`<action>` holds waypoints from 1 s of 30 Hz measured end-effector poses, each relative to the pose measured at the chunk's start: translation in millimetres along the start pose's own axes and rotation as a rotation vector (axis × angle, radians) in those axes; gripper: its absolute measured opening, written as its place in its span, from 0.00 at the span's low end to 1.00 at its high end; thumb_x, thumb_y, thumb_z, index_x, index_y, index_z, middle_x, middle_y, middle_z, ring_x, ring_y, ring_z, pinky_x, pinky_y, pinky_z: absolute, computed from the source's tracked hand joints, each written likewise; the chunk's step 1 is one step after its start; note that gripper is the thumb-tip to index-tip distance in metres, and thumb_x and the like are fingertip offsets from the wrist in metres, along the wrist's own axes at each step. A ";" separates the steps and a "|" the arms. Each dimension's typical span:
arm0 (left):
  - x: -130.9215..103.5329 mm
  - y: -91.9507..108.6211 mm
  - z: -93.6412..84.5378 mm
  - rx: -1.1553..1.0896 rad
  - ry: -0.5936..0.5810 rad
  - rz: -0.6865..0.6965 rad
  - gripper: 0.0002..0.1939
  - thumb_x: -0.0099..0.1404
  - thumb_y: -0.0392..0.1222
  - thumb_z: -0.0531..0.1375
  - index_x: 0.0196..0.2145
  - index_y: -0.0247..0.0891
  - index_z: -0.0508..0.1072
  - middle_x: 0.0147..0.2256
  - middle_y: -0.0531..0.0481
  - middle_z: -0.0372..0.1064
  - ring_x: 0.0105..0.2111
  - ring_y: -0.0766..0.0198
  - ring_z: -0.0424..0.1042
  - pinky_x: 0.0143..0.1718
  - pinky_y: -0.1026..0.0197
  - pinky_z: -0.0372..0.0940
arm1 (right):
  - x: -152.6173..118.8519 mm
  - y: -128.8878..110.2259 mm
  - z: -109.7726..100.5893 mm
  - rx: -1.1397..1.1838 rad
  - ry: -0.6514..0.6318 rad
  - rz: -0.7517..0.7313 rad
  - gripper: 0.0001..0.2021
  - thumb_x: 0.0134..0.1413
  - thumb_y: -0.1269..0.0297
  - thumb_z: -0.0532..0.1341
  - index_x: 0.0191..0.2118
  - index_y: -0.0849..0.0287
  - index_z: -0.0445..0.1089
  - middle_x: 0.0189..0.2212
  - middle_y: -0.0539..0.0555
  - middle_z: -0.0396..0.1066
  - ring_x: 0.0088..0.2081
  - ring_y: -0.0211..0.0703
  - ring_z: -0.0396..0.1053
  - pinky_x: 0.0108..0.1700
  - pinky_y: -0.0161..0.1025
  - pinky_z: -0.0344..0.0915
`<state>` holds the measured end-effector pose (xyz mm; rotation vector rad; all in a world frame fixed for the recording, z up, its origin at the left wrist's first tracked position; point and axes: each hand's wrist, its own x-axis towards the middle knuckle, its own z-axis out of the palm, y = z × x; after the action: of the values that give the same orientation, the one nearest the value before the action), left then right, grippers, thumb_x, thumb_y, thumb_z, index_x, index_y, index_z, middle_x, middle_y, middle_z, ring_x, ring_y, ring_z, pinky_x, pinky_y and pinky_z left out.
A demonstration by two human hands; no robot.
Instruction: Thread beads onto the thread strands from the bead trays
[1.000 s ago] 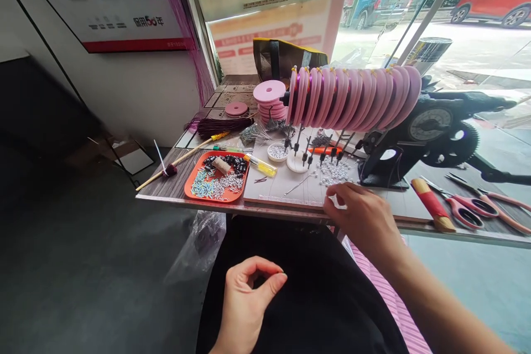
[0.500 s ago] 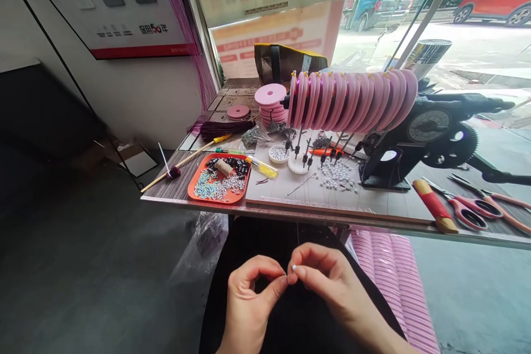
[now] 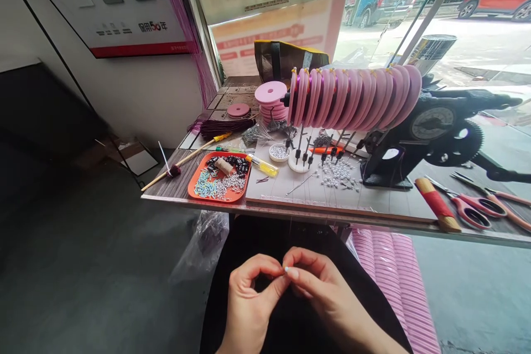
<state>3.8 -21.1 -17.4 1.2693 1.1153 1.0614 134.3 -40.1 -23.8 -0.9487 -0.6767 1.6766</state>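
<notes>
My left hand (image 3: 254, 293) and my right hand (image 3: 319, 285) meet fingertip to fingertip over my dark lap, below the table's front edge. A small pale bead (image 3: 286, 269) shows at the pinched thumb and finger of my right hand. What the left thumb and forefinger pinch is too small to name. On the table beyond are an orange tray (image 3: 191, 183) of black, silver and blue beads, a small white dish (image 3: 279, 152) of beads, a heap of pearly beads (image 3: 338, 174), and a rack of pink discs (image 3: 357, 98) on a black machine (image 3: 394, 160).
Scissors (image 3: 473, 213) and a red-wrapped wooden piece (image 3: 438, 204) lie at the table's right. Pink spools (image 3: 271, 94) stand behind the dish. A thin stick (image 3: 182, 163) juts over the left edge. A pink ribbed cushion (image 3: 398, 276) is below right.
My right hand has shifted slightly left, closing in on the left fingertips, and the pale bead has moved left with it. My left hand has barely moved.
</notes>
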 end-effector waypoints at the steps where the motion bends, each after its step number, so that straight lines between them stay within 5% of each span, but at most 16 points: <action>1: -0.1 0.1 0.1 -0.003 0.004 0.000 0.05 0.50 0.35 0.66 0.20 0.37 0.72 0.22 0.55 0.71 0.25 0.67 0.69 0.29 0.68 0.64 | -0.4 0.7 0.3 0.005 0.001 0.006 0.10 0.46 0.60 0.65 0.27 0.61 0.69 0.21 0.46 0.56 0.24 0.32 0.47 0.25 0.30 0.45; 30: -0.2 2.0 0.4 0.037 -0.005 0.016 0.05 0.51 0.36 0.65 0.21 0.37 0.72 0.22 0.54 0.70 0.25 0.66 0.69 0.29 0.68 0.65 | -5.2 -6.2 3.7 -0.081 0.059 -0.001 0.11 0.46 0.58 0.65 0.27 0.61 0.68 0.22 0.47 0.60 0.25 0.34 0.53 0.29 0.32 0.52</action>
<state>4.2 -21.3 -15.3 1.3115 1.1272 1.0530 135.1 -43.2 -15.5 -1.0503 -0.7096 1.6244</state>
